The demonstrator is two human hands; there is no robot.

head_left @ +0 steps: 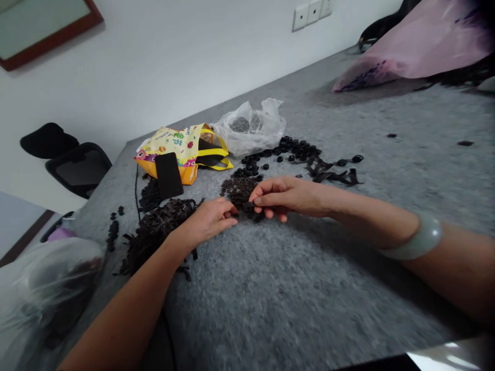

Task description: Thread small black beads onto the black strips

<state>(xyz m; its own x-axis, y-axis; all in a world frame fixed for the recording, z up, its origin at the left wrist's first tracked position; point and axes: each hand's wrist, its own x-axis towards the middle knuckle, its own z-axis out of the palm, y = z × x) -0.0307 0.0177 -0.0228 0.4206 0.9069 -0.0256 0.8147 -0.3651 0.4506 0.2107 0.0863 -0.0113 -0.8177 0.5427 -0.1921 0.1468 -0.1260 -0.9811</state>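
Pinching small black piece [247, 206] in our right fingers [266, 198], left fingers [224, 221] curled beside; slack grip risks losing it in dark heap [237, 190].

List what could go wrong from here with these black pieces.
The small heap of dark pieces by the right hand sits very close to the loose black round parts, so they could get mixed, perhaps unnoticed, since all are dark. The left hand is right beside the large heap of black strips and might nudge it out of place. Stray black pieces lying apart on the grey felt table cover could be overlooked.
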